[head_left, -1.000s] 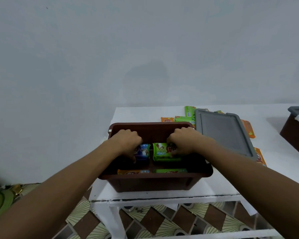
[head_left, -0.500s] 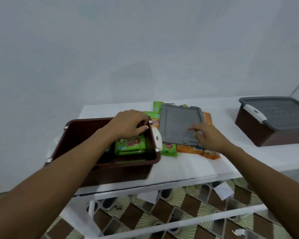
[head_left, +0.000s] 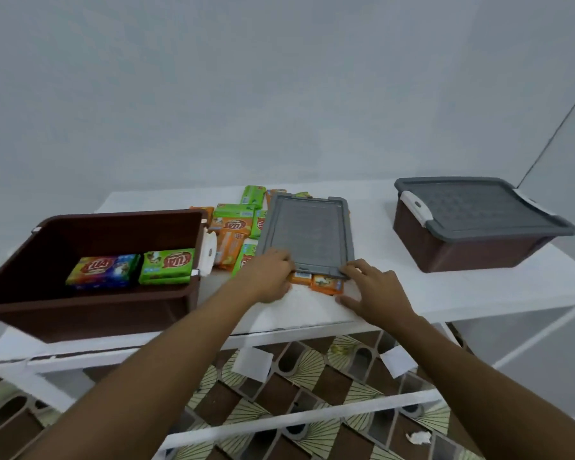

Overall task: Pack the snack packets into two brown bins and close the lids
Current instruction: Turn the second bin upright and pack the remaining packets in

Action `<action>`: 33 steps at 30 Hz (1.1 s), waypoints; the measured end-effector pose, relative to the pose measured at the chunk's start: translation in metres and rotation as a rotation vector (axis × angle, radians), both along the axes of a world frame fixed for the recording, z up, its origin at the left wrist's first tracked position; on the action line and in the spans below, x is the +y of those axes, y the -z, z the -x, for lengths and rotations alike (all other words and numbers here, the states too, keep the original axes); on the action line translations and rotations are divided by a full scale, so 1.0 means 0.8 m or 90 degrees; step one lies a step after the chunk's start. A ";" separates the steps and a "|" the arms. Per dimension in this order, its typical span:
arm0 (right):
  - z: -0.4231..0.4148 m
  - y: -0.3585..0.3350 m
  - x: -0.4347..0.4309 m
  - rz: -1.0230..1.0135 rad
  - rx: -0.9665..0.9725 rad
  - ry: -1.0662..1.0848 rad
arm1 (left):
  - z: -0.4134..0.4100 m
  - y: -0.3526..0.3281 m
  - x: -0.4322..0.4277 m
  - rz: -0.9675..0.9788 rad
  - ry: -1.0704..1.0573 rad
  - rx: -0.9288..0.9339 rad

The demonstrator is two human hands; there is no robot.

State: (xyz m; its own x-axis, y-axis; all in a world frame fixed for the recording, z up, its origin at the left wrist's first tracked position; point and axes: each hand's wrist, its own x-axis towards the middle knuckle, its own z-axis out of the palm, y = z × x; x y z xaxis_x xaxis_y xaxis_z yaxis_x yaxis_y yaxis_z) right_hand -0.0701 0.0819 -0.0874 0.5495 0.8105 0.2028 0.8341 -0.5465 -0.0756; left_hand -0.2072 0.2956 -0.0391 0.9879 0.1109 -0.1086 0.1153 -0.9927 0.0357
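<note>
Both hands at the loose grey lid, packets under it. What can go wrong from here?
1. The grey lid lies on loose snack packets. Lifting it by its near edge, where the left hand and right hand are, may drag the orange packets toward the table edge.
2. Those packets lie outside the open brown bin; lidding it now would probably leave them unpacked.
</note>
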 end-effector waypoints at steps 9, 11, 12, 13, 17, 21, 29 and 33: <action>-0.038 0.009 -0.056 -0.024 0.023 0.198 | -0.004 0.030 -0.027 0.036 -0.118 -0.122; -0.035 0.004 -0.054 -0.005 0.032 0.187 | 0.002 0.034 -0.015 0.021 -0.156 -0.050; -0.030 0.001 -0.050 -0.004 0.028 0.161 | 0.005 0.036 -0.009 0.017 -0.159 -0.023; -0.023 -0.002 -0.046 -0.014 0.014 0.118 | 0.008 0.039 -0.005 0.016 -0.156 -0.017; 0.018 -0.012 -0.016 -0.026 0.003 -0.100 | 0.015 0.047 -0.004 0.014 -0.122 -0.101; 0.034 -0.008 0.012 -0.001 0.072 -0.080 | 0.027 0.056 -0.003 0.012 -0.108 -0.106; 0.024 -0.006 0.024 -0.054 0.145 -0.027 | 0.025 0.038 -0.005 0.110 -0.086 -0.079; 0.005 -0.025 0.022 -0.076 0.305 0.061 | 0.024 0.027 -0.005 0.234 -0.112 -0.121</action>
